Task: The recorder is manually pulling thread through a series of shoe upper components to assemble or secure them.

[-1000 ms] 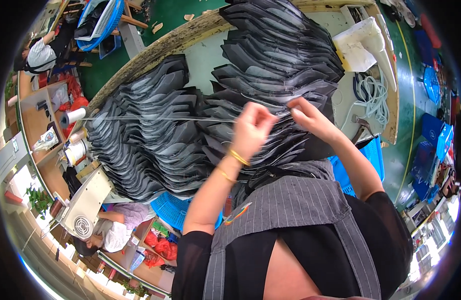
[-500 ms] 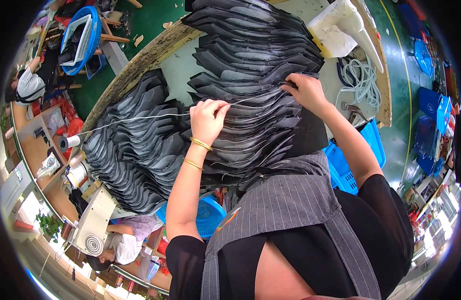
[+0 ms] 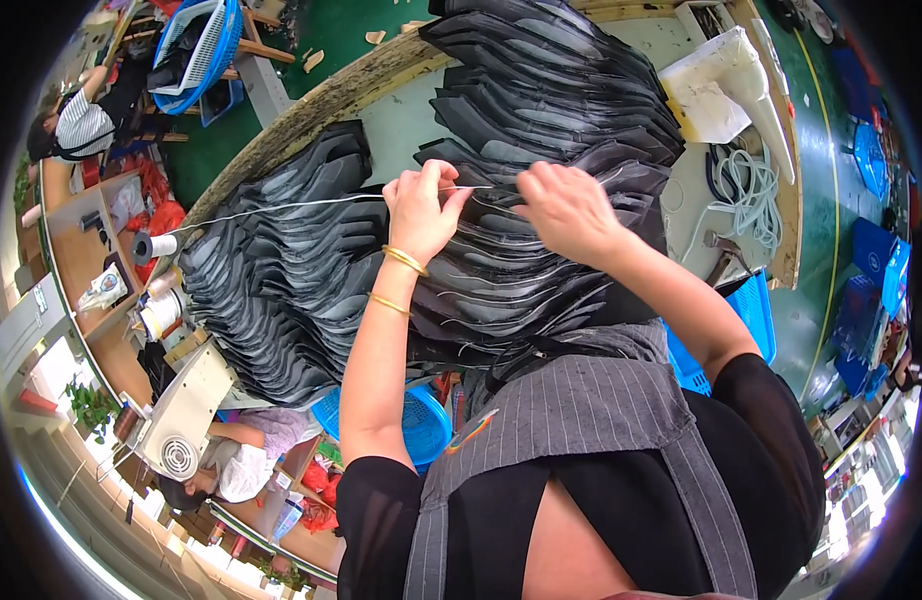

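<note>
A white cord (image 3: 299, 205) runs from a small spool (image 3: 156, 246) at the left to my left hand (image 3: 421, 208). The thumb and fingers of that hand pinch the cord, and its short free end pokes out to the right. My right hand (image 3: 573, 215) is just right of that end, with its fingers curled and slightly blurred. Whatever it holds, if anything, is hidden. Beneath both hands lies a long overlapping row of curved black pieces (image 3: 551, 105), with white cord lengths along several edges. A second stack of black pieces (image 3: 281, 290) lies to the left.
A raised worn rim (image 3: 271, 150) borders the table. At the right are a white block (image 3: 716, 90), a coiled pale hose (image 3: 751, 200), a hammer (image 3: 726, 255) and a blue basket (image 3: 751, 315). A cream machine (image 3: 186, 410) stands lower left; two people work at the left.
My right hand has left the row's right edge and moved left and down, close to my left hand. My left hand, still pinching the cord, has risen slightly. The view has shifted a little.
</note>
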Available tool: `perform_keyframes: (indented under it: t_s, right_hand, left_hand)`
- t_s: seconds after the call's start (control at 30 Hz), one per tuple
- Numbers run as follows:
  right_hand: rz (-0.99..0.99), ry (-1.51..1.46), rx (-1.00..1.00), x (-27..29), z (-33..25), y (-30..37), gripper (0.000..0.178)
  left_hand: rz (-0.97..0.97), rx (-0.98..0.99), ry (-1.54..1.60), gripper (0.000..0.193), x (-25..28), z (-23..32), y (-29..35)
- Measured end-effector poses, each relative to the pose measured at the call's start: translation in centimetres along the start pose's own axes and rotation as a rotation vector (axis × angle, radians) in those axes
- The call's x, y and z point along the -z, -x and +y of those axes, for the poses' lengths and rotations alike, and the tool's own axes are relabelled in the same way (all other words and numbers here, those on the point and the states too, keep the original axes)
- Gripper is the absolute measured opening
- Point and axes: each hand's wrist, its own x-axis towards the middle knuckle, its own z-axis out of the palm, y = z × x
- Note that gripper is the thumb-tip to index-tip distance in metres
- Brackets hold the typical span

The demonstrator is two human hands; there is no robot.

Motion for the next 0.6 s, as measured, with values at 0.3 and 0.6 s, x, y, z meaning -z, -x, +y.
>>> perform_keyframes:
  t_s: [0.3,0.6]
  right_hand:
    - [-0.241,-0.643,-0.557,2.3,2.2,2.4,0.036]
    - [-0.114,-0.955,-0.661,3.4,5.5,5.0,0.016]
  left_hand:
    - [0.027,0.320,0.872,0.016,-1.0,6.8,2.3]
    - [-0.264,0.323,0.848,0.013,-4.6,8.1,0.6]
